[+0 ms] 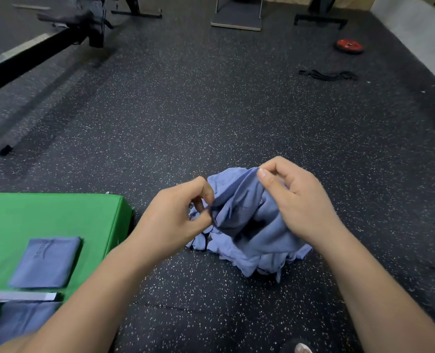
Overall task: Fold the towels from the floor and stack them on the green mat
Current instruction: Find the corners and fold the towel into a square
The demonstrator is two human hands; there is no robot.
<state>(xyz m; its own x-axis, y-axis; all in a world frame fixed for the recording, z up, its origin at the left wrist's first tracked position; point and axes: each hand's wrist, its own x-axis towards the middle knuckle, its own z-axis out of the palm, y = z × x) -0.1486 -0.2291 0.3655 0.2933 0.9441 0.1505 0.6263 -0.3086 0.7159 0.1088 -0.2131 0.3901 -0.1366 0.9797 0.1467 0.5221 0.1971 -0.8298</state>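
A crumpled blue towel (247,225) is lifted off the speckled floor, its lower part still lying in a heap. My left hand (173,220) pinches an edge of it at the left. My right hand (293,197) pinches its upper edge between thumb and forefinger. The green mat (58,215) lies at the lower left. A folded blue towel (45,262) lies flat on the mat, and more blue cloth (20,319) shows at its near end, cut off by the frame.
A grey strip (20,296) crosses the mat near me. Black gym equipment frames (33,52) stand at the far left and back. A red weight plate (349,45) and a black band (328,75) lie at the far right.
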